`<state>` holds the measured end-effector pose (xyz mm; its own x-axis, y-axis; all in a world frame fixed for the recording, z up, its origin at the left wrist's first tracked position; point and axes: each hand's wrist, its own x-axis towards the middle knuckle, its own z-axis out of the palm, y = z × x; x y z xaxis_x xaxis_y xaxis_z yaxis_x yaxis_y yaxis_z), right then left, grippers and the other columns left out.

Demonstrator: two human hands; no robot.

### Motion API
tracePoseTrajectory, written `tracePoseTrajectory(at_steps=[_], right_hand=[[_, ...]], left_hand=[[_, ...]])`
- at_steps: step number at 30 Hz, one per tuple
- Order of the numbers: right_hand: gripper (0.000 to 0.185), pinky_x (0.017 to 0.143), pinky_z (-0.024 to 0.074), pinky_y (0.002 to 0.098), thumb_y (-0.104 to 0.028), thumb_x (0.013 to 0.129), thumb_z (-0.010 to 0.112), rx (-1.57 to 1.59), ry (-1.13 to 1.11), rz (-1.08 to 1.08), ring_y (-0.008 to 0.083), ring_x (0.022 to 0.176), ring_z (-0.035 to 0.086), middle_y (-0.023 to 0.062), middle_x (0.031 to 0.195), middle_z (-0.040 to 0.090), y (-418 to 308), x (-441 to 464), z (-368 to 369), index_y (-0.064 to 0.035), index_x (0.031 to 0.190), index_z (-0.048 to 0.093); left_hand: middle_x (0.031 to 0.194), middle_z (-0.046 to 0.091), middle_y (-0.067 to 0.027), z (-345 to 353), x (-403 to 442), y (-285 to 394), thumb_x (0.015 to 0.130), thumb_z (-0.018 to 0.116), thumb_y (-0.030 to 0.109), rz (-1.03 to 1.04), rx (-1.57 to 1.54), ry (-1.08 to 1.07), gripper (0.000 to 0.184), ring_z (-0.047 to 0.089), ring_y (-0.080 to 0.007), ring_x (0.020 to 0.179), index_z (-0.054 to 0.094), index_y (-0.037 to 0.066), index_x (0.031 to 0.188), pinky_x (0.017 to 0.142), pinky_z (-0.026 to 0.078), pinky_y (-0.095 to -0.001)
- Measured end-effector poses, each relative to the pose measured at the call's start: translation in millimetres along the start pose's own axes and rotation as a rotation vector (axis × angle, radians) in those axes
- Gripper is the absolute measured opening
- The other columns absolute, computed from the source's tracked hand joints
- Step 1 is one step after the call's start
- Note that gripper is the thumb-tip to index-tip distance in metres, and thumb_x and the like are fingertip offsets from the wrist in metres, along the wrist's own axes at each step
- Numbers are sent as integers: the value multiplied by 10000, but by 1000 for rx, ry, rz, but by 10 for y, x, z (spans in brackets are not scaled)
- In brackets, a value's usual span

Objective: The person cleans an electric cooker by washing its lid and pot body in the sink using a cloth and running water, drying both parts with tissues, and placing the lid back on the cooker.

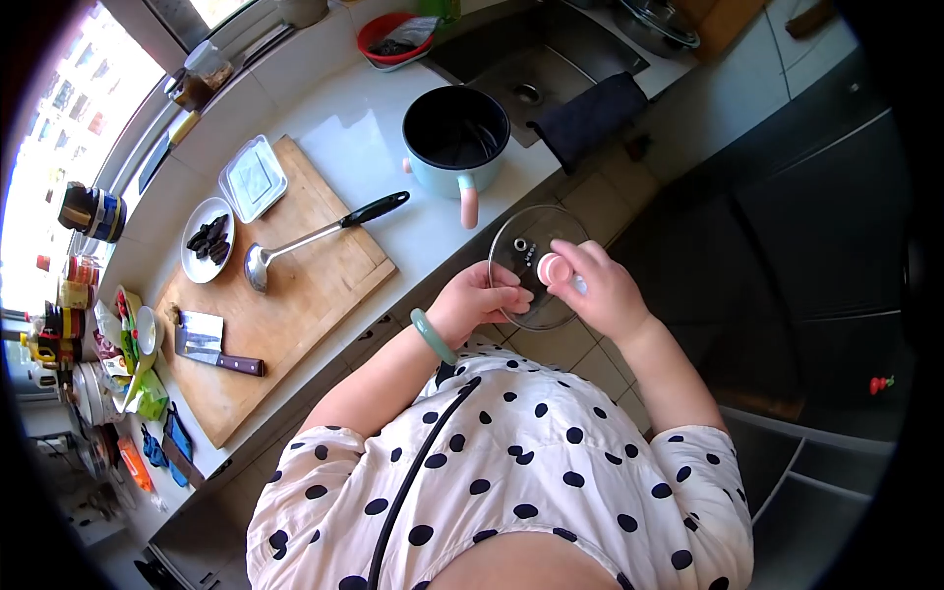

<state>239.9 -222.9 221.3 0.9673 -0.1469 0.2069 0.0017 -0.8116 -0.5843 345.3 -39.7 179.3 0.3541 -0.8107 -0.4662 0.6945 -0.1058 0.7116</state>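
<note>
A round glass lid point(521, 224) is held in front of my body, away from the counter edge. My left hand point(484, 298), with a green bangle at the wrist, pinches the lid's near left rim. In my right hand point(602, 285) the fingers close around a pink knob point(556, 268) at the lid's face. Beyond the lid, a light blue pot point(442, 179) with a pink-tipped handle stands uncovered on the counter. Its dark inside shows, but I cannot make out what is in it.
On the wooden cutting board point(324, 324) lie a ladle point(305, 241), a cleaver point(211, 344), a white plate point(201, 267) of dark pieces and a clear plastic container point(254, 177). A sink point(521, 64) with a dark cloth point(595, 118) over its edge lies beyond the pot. A red basin point(393, 37) sits near the window.
</note>
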Motion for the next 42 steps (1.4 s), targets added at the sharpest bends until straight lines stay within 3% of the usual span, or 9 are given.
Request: tracePoseTrajectory(at_steps=[10,16,20,27,28,33,39,40,42], right_hand=[[239,575,462,364,-178,736,626,-238,-40,-312,274,654,580,84,758,571,-29,1099,155,-69,920,521],[251,665,471,348,-260,795,567,-277,-76,-120,300,748,582,114,857,599,-110,1947,109,-64,949,543],[174,629,476,383,-260,797,525,-309,-29,-201,293,715,579,90,759,597,39,2252,390,-86,800,541],[198,634,474,357,-263,804,536,-346,-159,-245,293,716,581,120,804,599,-354,2168,305,-72,849,563],[132,538,469,385,-207,768,540,-310,-111,-364,314,608,563,104,691,574,-416,2082,361,-77,755,521],[124,529,466,349,-185,763,582,-267,-360,-502,277,610,575,92,678,577,-695,1700,626,-67,785,548],[449,754,458,327,-191,760,631,175,-380,-294,263,838,558,137,911,539,-575,1810,656,-55,1140,434],[460,818,423,309,-165,758,632,299,-433,-20,228,947,501,129,1010,493,-600,1937,584,-40,1139,408],[419,880,377,299,-41,700,549,341,-344,50,215,992,476,112,1044,476,-163,2322,681,-17,1099,422]], left_hand=[[1085,554,-103,-355,117,324,866,532,167,204,-240,17,189,554,-178,971,495,52,1012,767,477,-289],[1137,502,-57,-616,129,283,877,527,224,210,-236,259,183,523,-168,1011,523,84,994,792,453,-313],[1124,502,-51,-770,6,199,874,529,205,234,-293,351,157,524,-166,997,522,85,976,791,446,-315],[1134,492,-76,-807,-207,258,878,508,171,335,-248,411,271,512,-182,1021,443,84,1127,812,440,-308],[1143,488,-86,-807,-247,268,879,505,166,365,-261,396,303,511,-186,1025,423,83,1158,816,439,-309],[1065,547,-149,-832,-348,210,874,490,140,450,-416,301,390,595,-201,869,338,68,1226,721,487,-292],[944,600,-145,-978,-604,77,858,487,100,427,-441,501,399,629,-205,737,324,47,1219,623,509,-277],[941,601,-144,-1000,-654,40,855,488,94,426,-446,540,396,629,-206,737,327,45,1214,624,509,-279],[940,602,-149,-1035,-732,-32,854,486,86,438,-469,575,382,631,-206,724,333,43,1201,611,513,-273]])
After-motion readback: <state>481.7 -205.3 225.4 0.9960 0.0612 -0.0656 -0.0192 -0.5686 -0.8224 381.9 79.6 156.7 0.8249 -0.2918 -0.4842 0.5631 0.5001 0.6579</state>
